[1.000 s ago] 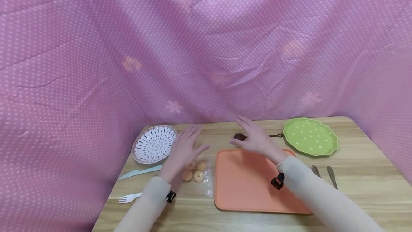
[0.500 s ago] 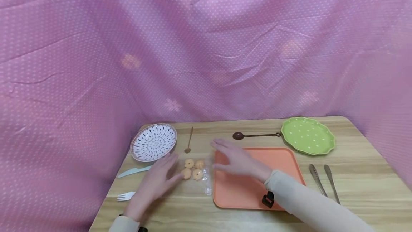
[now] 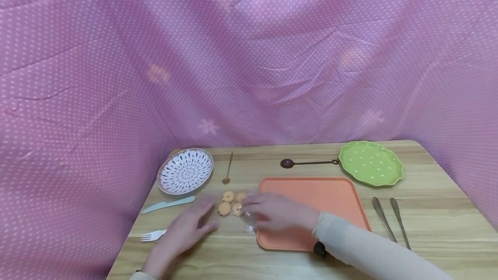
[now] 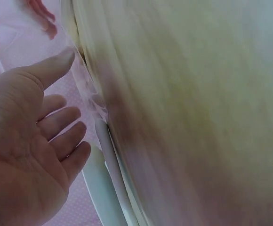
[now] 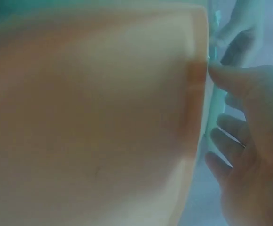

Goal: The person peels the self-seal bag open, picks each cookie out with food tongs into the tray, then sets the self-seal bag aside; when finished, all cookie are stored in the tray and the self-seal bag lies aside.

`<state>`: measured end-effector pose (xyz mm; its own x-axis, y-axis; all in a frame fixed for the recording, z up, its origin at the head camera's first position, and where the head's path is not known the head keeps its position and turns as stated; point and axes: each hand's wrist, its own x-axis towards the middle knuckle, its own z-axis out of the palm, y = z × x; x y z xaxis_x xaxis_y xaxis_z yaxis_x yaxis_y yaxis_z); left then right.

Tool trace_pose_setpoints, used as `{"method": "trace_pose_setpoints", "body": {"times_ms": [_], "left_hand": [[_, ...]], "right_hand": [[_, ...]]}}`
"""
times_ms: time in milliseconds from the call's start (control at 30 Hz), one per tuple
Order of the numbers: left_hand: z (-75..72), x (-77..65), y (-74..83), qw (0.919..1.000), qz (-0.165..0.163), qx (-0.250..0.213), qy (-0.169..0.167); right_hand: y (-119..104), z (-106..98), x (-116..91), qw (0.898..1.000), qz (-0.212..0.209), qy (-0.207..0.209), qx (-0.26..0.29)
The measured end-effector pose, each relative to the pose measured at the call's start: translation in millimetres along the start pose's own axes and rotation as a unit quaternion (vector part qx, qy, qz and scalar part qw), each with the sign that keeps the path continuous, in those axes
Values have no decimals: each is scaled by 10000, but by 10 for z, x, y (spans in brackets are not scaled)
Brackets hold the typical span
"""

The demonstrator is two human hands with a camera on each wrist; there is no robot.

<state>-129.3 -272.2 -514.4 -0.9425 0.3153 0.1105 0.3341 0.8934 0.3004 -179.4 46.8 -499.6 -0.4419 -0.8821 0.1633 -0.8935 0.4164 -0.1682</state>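
Cookies (image 3: 224, 208) in that clear bag (image 3: 250, 229) might crack if squeezed hard; left grip (image 3: 186, 228) and right grip (image 3: 275, 212) both look relaxed, loosely spread, empty tbh.

Someone's right grip (image 3: 277, 212) reaches across an orange tray (image 3: 320, 193) to four cookies (image 3: 224, 208) and some clear plastic (image 3: 250, 229) on the wooden surface (image 3: 221, 262), the left grip (image 3: 184, 228) blurred just beside them.
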Motion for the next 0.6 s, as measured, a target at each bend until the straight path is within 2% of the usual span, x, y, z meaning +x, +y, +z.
{"method": "trace_pose_setpoints", "body": {"times_ms": [233, 467, 600], "left_hand": [[-14, -12, 18, 9995, -167, -103, -248], [-39, 3, 43, 9992, -147, -130, -351], [-50, 21, 74, 9989, -164, -186, -407]], "right_hand": [[-46, 68, 44, 9989, -407, -197, 116], [-59, 104, 108, 9958, -906, 127, -17], [-23, 125, 149, 9947, -970, 172, 277]]}}
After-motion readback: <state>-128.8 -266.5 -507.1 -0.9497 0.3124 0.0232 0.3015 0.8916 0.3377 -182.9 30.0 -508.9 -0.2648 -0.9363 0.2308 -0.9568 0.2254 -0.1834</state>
